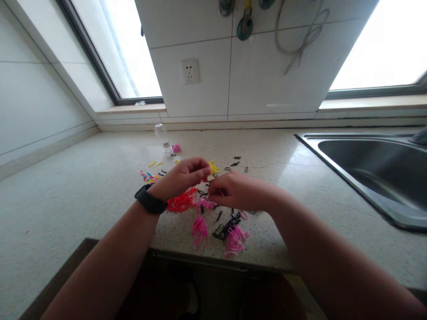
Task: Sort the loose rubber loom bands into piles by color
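My left hand [187, 177], with a dark watch on its wrist, hovers over small piles of coloured rubber bands, thumb and fingers pinched together. My right hand [235, 191] is close beside it, its fingers curled in. Whatever either hand pinches is too small or hidden to make out. Red rubber bands [182, 201] lie under my left hand. Pink rubber bands [200, 229] and black rubber bands [227, 229] lie nearer the counter's front edge, with a second pink pile [236, 240] beside the black ones. Yellow rubber bands [214, 168] show just behind my hands.
Beyond my left hand stand a clear plastic bottle [162, 138] and a small pink bundle [176, 148]. A mixed-colour pile [150, 178] lies left. Loose black bands [235, 164] are scattered behind my right hand. A metal sink [376, 166] is set into the counter [83, 191] at right.
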The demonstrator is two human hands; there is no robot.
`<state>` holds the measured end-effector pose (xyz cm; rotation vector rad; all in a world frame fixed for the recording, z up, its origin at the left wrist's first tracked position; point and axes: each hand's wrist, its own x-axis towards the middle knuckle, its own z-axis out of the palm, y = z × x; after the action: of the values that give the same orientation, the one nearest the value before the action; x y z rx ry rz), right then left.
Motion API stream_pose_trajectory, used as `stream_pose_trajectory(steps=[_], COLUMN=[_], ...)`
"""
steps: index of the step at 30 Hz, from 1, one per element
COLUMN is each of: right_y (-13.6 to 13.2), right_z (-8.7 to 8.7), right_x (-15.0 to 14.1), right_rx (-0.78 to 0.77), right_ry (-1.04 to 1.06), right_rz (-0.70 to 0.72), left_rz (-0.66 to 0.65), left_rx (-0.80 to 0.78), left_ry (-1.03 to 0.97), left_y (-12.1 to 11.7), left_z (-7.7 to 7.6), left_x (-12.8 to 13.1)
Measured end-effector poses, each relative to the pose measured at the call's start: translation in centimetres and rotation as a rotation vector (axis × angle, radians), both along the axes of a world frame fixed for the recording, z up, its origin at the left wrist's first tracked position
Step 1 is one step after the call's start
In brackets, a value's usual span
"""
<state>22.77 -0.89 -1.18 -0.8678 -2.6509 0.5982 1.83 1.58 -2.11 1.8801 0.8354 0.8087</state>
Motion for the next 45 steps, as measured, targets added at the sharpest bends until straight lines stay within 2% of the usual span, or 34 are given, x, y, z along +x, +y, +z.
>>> stream_pose_trajectory(steps=[4,10,15,19,23,28,33,36,40,45], right_y=[0.7,1.8,2.6,3.3,3.9,4.7,5.1,4.9,4.5,4.1], right_z=[0.2,-0.2,-0.7,-1.1,-1.5,-2.2,-2.5,-2.4,-2.1,-1.9], right_x=[0.9,1.5,1.9,2.3,2.5,2.8,2.9,2.7,2.3,2.0], right_rx=[-0.159,-0.322,-0.384,-0.336,-0.271,-0.187,-0.144,-0.160,-0.230,-0.293], right_ry=[0.111,0.275,0.333,0.337,0.358,0.325,0.327,0.364,0.483,0.609], right_rz=[-0.067,-0.114,-0.115,-0.178,-0.255,-0.357,-0.381,-0.394,-0.357,-0.284], left_rz=[-0.031,-0.066,-0.093,-0.060,0.046,0.260,0.301,0.257,0.170,0.193], left_rx=[-0.148,-0.224,-0.215,-0.183,-0.040,0.406,0.654,0.718,0.752,0.775], left_ry=[-0.144,-0.281,-0.318,-0.331,-0.238,0.142,0.427,0.538,0.587,0.547], left_y=[0.0,-0.1,-0.3,-0.1,0.9,3.2,4.8,5.3,5.5,5.2], left_z=[-0.2,-0.1,-0.2,-0.1,-0.5,-2.1,-3.5,-3.9,-4.0,-3.8], left_x=[-0.1,-0.1,-0.3,-0.3,-0.2,-0.4,-0.8,-1.1,-1.3,-1.4])
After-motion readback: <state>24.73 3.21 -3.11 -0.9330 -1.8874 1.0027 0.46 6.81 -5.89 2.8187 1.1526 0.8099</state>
